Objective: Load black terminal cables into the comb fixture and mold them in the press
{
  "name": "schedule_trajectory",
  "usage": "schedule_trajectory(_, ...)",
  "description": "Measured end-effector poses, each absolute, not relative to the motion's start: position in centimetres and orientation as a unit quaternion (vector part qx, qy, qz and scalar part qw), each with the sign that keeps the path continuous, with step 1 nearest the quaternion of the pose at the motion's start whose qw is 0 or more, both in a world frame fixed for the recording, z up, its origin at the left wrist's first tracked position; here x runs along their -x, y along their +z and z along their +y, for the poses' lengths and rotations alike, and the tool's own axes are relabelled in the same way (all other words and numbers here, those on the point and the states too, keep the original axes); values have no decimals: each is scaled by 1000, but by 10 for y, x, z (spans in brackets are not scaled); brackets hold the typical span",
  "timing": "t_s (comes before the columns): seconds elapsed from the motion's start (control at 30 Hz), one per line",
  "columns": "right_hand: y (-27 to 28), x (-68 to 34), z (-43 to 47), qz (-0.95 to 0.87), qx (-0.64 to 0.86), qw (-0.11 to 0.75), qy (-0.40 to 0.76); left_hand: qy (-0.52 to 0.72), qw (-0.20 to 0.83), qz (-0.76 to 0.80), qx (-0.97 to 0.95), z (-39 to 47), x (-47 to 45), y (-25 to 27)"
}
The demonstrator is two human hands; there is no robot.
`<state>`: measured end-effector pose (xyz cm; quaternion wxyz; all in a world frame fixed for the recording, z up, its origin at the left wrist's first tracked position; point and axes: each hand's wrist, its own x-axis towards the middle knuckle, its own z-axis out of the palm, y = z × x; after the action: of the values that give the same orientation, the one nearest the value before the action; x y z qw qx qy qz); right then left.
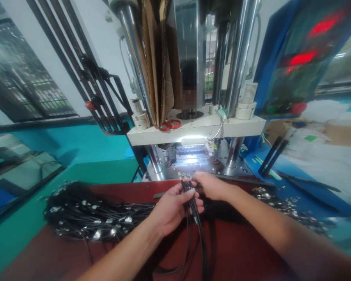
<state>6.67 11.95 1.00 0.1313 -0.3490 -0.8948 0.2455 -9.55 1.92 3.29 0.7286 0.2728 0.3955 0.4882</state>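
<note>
My left hand [175, 205] is closed around a small bundle of black cables [190, 195], thumb across the front. The cables' upper ends show metal connectors and short orange-coloured wires; their lengths hang down over the dark red table. Close by on the right, my right hand [207, 185] has its fingers bent in at the connector ends. What its fingertips pinch, if anything, is hidden. Just beyond both hands stands a press machine [193, 128] with a lit metal die [191, 155] under its white plate.
A big pile of black cables [84, 214] with metal ends lies on the left of the red table [228, 249]. More cable ends [286, 207] spread at the right. Red-handled scissors [171, 125] and cardboard [159, 62] rest on the press plate. A blue control box [307, 58] stands right.
</note>
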Motion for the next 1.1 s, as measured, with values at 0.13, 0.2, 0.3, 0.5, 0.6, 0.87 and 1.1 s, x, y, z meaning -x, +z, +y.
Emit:
schedule_trajectory(0.13, 0, -71, 109, -896, 366, 148, 205, 474, 745, 376, -281, 13, 99, 29)
schedule_trajectory(0.2, 0, -73, 110, -888, 389, 158, 188, 470, 749, 371, -286, 12, 102, 27)
schedule_trajectory(0.3, 9, -77, 117, -867, 427, 176, 187, 475, 741, 386, -276, 17, 101, 29)
schedule_trajectory(0.5, 25, -93, 126, -780, 490, 223, 319, 464, 723, 420, -291, 49, 89, 42)
schedule_trajectory(0.6, 20, -99, 123, -714, 487, 228, 448, 449, 722, 434, -299, 65, 84, 45)
schedule_trajectory(0.87, 4, -95, 123, -591, 437, 375, 566, 423, 702, 484, -308, 81, 68, 38)
schedule_trajectory(1.1, 11, -95, 120, -472, 433, 436, 632, 441, 756, 414, -251, 74, 68, 21)
